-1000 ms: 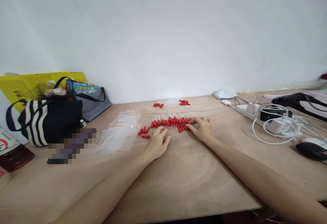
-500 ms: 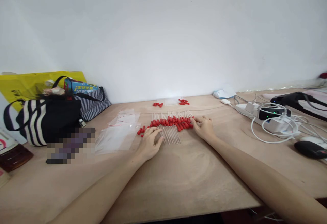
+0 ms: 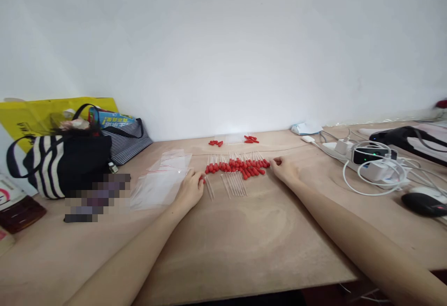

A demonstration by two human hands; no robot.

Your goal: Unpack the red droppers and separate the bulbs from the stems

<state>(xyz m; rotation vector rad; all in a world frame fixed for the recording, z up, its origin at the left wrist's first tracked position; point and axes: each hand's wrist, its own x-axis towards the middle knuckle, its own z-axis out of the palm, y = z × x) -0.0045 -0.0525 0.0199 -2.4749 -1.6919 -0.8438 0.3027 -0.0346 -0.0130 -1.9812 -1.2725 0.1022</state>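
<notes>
While your left hand (image 3: 190, 188) has its fingers curled, with red showing at the tips, I can't tell whether they grip anything; nor can I for the bent fingers of your right hand (image 3: 284, 170), beside the red bulbs (image 3: 240, 164). A sideways brush could roll those bulbs or skew the two thin tubes (image 3: 209, 189); dragging leftward could shift the clear bags (image 3: 162, 182).

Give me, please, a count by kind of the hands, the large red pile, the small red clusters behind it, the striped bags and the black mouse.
Left hand and right hand: 2
Large red pile: 1
Small red clusters: 2
Striped bags: 2
Black mouse: 1
Total: 8
</notes>
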